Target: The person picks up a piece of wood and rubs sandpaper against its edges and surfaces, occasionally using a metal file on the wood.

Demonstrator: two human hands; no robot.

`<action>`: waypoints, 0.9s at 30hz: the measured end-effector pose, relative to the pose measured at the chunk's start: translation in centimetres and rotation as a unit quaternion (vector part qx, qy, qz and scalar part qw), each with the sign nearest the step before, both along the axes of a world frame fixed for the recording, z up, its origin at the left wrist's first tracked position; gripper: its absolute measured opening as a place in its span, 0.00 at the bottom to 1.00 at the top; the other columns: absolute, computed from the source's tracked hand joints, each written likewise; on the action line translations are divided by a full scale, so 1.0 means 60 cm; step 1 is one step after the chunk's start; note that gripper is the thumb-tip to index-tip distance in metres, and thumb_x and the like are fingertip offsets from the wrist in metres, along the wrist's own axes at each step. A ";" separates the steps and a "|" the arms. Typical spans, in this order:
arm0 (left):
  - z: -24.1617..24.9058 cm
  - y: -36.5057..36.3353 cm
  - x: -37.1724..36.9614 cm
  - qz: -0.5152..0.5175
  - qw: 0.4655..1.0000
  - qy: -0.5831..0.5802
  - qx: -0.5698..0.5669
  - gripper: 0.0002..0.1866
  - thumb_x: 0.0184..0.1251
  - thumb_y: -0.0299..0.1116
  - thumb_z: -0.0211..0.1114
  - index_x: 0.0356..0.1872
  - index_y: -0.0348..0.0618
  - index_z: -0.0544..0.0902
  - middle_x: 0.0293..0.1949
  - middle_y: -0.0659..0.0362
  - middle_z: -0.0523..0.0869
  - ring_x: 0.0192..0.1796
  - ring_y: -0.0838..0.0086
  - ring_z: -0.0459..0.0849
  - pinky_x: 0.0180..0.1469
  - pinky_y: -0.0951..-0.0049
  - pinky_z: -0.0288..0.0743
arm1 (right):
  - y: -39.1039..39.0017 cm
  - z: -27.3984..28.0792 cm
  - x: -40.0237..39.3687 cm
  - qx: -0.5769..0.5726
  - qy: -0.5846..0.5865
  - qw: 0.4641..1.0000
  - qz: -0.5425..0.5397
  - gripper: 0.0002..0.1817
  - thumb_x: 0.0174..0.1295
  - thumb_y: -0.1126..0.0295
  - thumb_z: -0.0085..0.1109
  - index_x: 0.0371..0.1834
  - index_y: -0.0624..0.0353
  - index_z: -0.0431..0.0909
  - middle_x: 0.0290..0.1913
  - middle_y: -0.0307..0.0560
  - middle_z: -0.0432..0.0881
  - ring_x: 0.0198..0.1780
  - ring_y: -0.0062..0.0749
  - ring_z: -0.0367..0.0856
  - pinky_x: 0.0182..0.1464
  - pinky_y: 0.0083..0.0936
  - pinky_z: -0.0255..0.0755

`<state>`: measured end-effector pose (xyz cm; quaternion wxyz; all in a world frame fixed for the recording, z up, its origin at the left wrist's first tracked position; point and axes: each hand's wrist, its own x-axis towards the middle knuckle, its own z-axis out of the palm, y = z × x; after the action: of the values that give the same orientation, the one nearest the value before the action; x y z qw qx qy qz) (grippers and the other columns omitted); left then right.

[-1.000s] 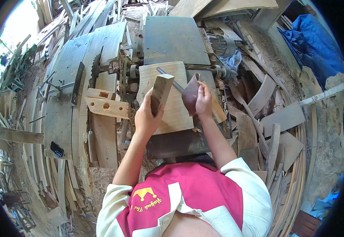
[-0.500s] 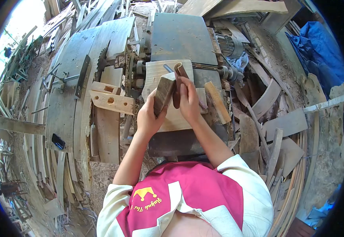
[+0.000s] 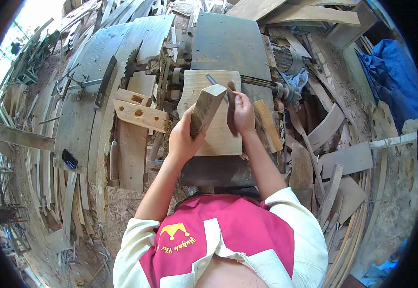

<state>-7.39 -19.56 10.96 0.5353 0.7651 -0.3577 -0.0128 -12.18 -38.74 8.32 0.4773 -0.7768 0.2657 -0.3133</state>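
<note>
Left hand [image 3: 182, 139] closed around lower end of wooden block [image 3: 207, 109], block tilted up over pale board [image 3: 213, 115]. Right hand [image 3: 243, 113] pinching folded brown sandpaper [image 3: 231, 108] against block's side edge, fingers curled tight. Board flat on metal machine table [image 3: 228, 43]. Wooden handle [image 3: 267, 126] just right of right hand. Drilled wood piece [image 3: 139, 114] left, near saw blade [image 3: 131, 62]. Scrap offcuts [image 3: 334, 158] piled right.

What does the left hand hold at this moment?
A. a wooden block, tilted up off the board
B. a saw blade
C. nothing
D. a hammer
A: the left hand is closed around a wooden block, tilted up above the pale board, beside the right hand.
</note>
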 end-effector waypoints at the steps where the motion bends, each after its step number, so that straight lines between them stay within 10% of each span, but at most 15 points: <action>1: 0.000 0.000 0.003 0.001 1.000 -0.002 -0.015 0.30 0.54 0.32 0.65 0.60 0.46 0.67 0.41 0.45 0.81 0.43 0.50 0.81 0.42 0.61 0.75 | -0.012 -0.011 0.002 -0.010 -0.003 1.000 -0.024 0.15 0.69 0.65 0.40 0.45 0.61 0.76 0.41 0.54 0.80 0.44 0.38 0.78 0.48 0.30 0.69; 19: -0.017 0.023 0.022 -0.126 0.988 0.080 -0.031 0.39 0.47 0.38 0.73 0.63 0.41 0.67 0.50 0.48 0.80 0.54 0.61 0.78 0.55 0.66 0.70 | -0.003 0.134 0.032 -0.171 -0.052 0.966 0.189 0.10 0.68 0.68 0.48 0.46 0.56 0.77 0.34 0.47 0.80 0.32 0.27 0.77 0.37 0.21 0.70; 27: -0.080 0.045 -0.022 -0.074 0.991 0.107 -0.012 0.38 0.45 0.36 0.75 0.60 0.41 0.70 0.52 0.49 0.79 0.56 0.60 0.77 0.57 0.66 0.70 | -0.033 0.119 0.041 -0.040 -0.018 0.987 0.154 0.12 0.69 0.67 0.46 0.45 0.60 0.78 0.36 0.35 0.77 0.36 0.18 0.68 0.42 0.15 0.64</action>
<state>-8.73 -16.84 6.15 0.5773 0.7244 -0.3539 -0.1295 -9.74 -40.74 15.48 0.4925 -0.8215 0.1218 -0.2603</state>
